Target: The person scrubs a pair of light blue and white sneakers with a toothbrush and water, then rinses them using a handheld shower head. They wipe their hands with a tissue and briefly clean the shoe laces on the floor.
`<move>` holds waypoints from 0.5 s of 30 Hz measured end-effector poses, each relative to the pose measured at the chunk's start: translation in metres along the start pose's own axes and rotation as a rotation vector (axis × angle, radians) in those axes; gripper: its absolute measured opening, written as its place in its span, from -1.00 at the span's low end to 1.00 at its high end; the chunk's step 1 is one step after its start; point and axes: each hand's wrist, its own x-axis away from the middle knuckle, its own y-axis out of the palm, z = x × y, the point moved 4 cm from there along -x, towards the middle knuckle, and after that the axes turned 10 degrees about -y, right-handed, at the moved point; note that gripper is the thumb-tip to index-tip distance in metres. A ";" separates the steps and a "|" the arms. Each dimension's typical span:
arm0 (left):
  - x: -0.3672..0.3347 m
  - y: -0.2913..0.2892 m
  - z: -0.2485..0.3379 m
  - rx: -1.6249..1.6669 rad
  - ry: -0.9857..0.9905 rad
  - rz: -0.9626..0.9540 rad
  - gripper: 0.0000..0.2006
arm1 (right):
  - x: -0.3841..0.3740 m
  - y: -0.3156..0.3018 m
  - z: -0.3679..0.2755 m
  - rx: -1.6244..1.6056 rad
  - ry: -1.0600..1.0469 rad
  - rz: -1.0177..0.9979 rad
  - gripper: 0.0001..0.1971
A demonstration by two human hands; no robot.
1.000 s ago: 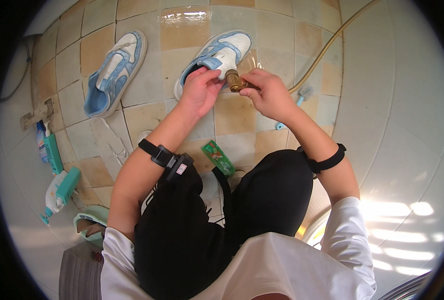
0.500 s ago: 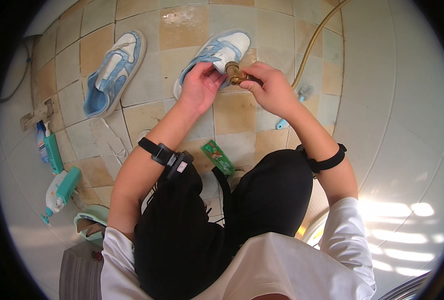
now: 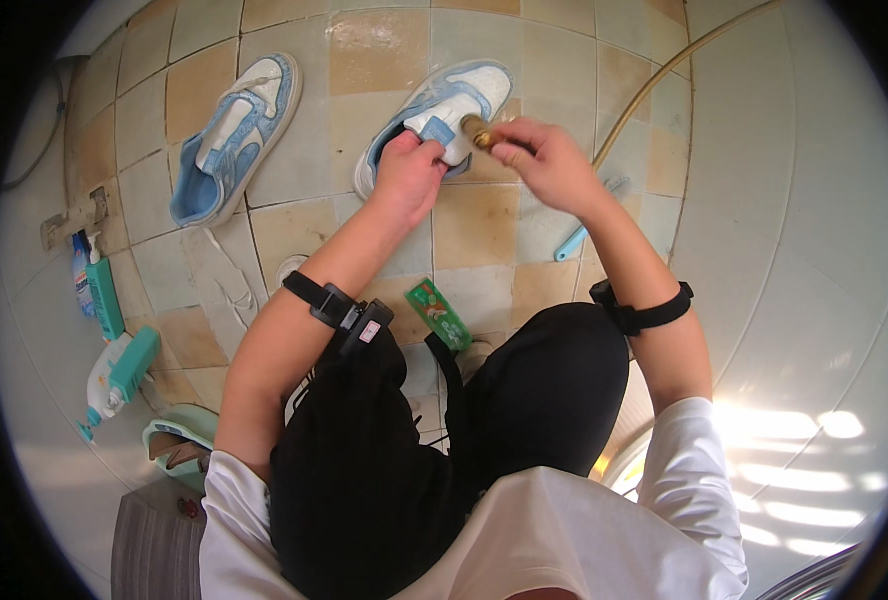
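So the person's crouched over a tiled floor (image 3: 475,228), both hands busy with one sneaker. That's the right-hand blue-and-white sneaker (image 3: 484,85), sitting on the tiles straight ahead with its toe pointing away and a bit to the right. The left hand (image 3: 407,180) is at the shoe's opening, fingers pinched on the tongue (image 3: 436,132) near its blue tab. The right hand (image 3: 552,168) has a brass hose nozzle (image 3: 476,130) gripped — the nozzle's a little blurry, and its end is right by the front of the tongue. Can't really tell if it's touching the shoe or just over it. A tan hose (image 3: 654,92) curves up and off to the right from beside the right wrist.

The matching left-hand sneaker (image 3: 219,165) lies apart on the tiles, with white laces (image 3: 226,275) spread out below it. There's a blue-handled brush (image 3: 571,243) partly hidden by the right forearm, and a flat green packet (image 3: 439,314) near the knees. Over on the left: a teal pump bottle (image 3: 105,300) next to a blue bottle (image 3: 84,280), and a pale green container (image 3: 196,420) closer in.
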 end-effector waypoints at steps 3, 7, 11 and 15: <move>-0.004 -0.005 -0.002 -0.064 0.001 0.019 -0.61 | -0.004 -0.001 -0.007 -0.059 -0.050 0.088 -0.71; -0.010 -0.014 -0.003 -0.217 0.006 0.051 -0.63 | -0.013 0.002 -0.015 -0.030 -0.071 0.041 -0.71; -0.009 -0.008 -0.002 -0.274 0.030 0.045 -0.66 | -0.014 0.004 -0.014 -0.174 0.005 -0.044 -0.73; -0.012 -0.018 -0.004 -0.429 0.036 0.107 -0.71 | -0.021 0.009 -0.023 -0.137 0.016 -0.068 -0.73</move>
